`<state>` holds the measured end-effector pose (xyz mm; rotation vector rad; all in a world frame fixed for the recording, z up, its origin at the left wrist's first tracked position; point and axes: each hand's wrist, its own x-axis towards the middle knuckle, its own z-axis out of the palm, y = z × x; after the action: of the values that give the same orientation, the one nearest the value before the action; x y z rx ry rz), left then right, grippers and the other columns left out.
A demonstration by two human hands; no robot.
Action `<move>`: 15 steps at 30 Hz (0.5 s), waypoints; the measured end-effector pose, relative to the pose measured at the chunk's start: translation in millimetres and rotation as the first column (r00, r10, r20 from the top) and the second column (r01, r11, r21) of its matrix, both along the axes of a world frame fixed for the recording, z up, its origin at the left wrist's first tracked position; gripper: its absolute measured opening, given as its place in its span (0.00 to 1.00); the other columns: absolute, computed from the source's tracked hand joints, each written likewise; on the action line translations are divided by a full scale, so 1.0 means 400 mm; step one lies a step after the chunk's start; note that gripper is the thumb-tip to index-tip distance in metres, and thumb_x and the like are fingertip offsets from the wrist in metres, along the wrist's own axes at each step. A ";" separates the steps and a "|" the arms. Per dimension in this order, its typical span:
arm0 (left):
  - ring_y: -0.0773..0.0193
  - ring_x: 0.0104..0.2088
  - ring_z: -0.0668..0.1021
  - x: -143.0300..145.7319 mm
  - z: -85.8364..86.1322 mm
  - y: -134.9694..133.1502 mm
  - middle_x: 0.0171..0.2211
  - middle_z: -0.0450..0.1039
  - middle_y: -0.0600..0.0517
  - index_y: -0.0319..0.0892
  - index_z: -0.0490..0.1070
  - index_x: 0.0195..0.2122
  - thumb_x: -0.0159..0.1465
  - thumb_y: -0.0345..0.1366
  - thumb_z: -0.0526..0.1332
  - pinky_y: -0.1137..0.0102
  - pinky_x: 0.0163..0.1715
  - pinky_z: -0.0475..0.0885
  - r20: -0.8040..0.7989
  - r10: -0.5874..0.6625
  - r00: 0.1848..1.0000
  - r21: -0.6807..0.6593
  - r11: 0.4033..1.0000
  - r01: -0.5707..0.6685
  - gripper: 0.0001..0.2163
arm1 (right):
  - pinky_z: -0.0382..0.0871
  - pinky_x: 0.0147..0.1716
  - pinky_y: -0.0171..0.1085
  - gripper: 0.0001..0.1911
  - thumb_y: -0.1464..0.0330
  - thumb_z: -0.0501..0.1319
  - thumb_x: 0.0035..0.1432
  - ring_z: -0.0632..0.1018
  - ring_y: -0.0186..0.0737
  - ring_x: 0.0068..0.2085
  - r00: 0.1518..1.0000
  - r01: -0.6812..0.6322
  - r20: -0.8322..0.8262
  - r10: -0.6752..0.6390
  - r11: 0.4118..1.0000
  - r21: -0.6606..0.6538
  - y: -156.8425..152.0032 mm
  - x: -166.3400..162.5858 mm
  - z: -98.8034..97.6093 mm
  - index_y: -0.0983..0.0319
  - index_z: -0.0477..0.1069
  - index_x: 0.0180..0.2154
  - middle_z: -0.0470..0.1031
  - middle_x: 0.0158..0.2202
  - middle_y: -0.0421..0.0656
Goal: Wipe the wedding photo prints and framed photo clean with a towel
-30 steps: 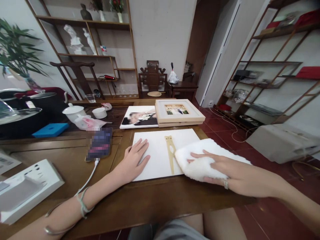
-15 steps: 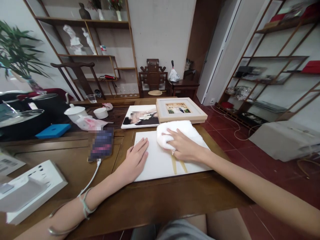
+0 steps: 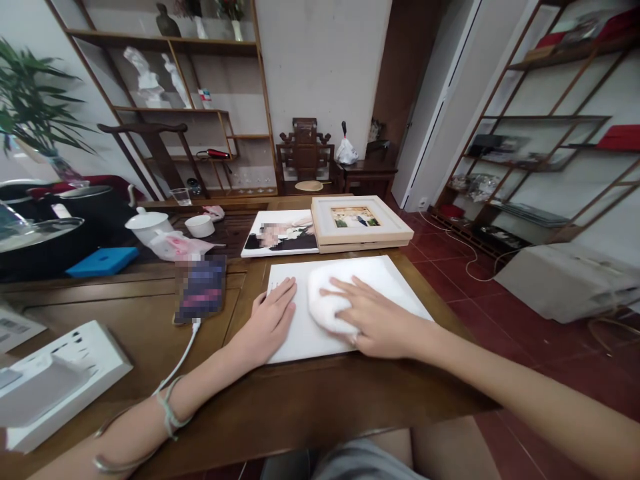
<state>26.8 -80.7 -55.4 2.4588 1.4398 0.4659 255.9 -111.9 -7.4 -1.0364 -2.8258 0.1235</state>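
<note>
A white board lies flat near the front edge of the wooden table. My left hand lies flat on the board's left edge, fingers stretched out, holding it down. My right hand presses a bunched white fluffy cloth onto the middle of the board, fingers spread over the cloth. The yellow stand piece on the board is hidden under my right hand and the cloth.
Behind the board lie a photo print and a wooden picture frame. A phone with a white cable lies to the left, a white box at the near left. Cups, a blue box and pots stand farther left.
My right hand has slid the cloth from the board's far edge back toward me and to the left, covering the yellow piece. My left hand has stayed put.
</note>
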 end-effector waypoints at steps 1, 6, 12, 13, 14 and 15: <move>0.57 0.64 0.56 -0.002 -0.001 0.001 0.64 0.53 0.43 0.40 0.56 0.61 0.68 0.37 0.41 0.52 0.59 0.53 0.008 0.001 1.000 0.004 1.000 -0.001 0.22 | 0.47 0.58 0.61 0.14 0.67 0.54 0.60 0.52 0.55 0.64 1.000 0.006 -0.021 -0.005 1.000 0.028 0.035 -0.006 -0.006 0.64 0.74 0.42 0.59 0.61 0.53; 0.57 0.64 0.56 -0.010 -0.006 0.007 0.64 0.53 0.42 0.39 0.55 0.61 0.68 0.36 0.42 0.55 0.59 0.54 0.023 -0.015 1.000 0.039 0.999 0.014 0.21 | 0.48 0.57 0.60 0.13 0.67 0.55 0.59 0.56 0.55 0.62 0.996 0.064 -0.069 -0.057 0.992 0.111 0.154 -0.040 -0.029 0.64 0.74 0.43 0.62 0.60 0.53; 0.56 0.64 0.56 -0.009 -0.011 0.009 0.63 0.54 0.41 0.36 0.56 0.60 0.67 0.33 0.42 0.54 0.59 0.55 -0.007 -0.024 1.000 0.044 0.999 0.024 0.22 | 0.46 0.58 0.58 0.14 0.72 0.57 0.51 0.58 0.56 0.62 0.999 0.032 -0.037 -0.029 0.996 0.084 0.053 -0.047 -0.022 0.65 0.75 0.40 0.63 0.59 0.56; 0.56 0.64 0.57 -0.009 -0.012 0.010 0.63 0.54 0.41 0.36 0.57 0.60 0.67 0.33 0.41 0.54 0.59 0.56 -0.009 -0.027 1.000 0.050 0.998 0.027 0.21 | 0.45 0.59 0.59 0.14 0.71 0.58 0.50 0.57 0.57 0.62 1.000 0.007 -0.026 -0.005 0.998 0.064 0.015 -0.044 -0.017 0.65 0.75 0.39 0.62 0.59 0.56; 0.56 0.64 0.57 -0.009 -0.014 0.010 0.63 0.55 0.41 0.36 0.57 0.60 0.67 0.33 0.41 0.54 0.59 0.56 -0.011 -0.030 0.999 0.056 0.998 0.030 0.21 | 0.43 0.59 0.59 0.14 0.71 0.59 0.49 0.55 0.58 0.63 1.000 -0.019 -0.014 0.020 0.999 0.040 -0.024 -0.041 -0.013 0.65 0.76 0.39 0.61 0.60 0.56; 0.56 0.63 0.57 -0.009 -0.015 0.011 0.63 0.55 0.41 0.37 0.57 0.60 0.67 0.33 0.41 0.54 0.59 0.56 -0.012 -0.033 0.999 0.062 0.998 0.033 0.21 | 0.42 0.59 0.59 0.13 0.70 0.59 0.49 0.54 0.60 0.63 0.999 -0.044 -0.003 0.044 0.999 0.013 -0.059 -0.038 -0.008 0.65 0.76 0.38 0.61 0.60 0.56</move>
<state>23.2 -76.3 -61.3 2.5332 1.4068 0.4987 240.7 -135.6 -10.4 -0.9711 -2.8434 0.1108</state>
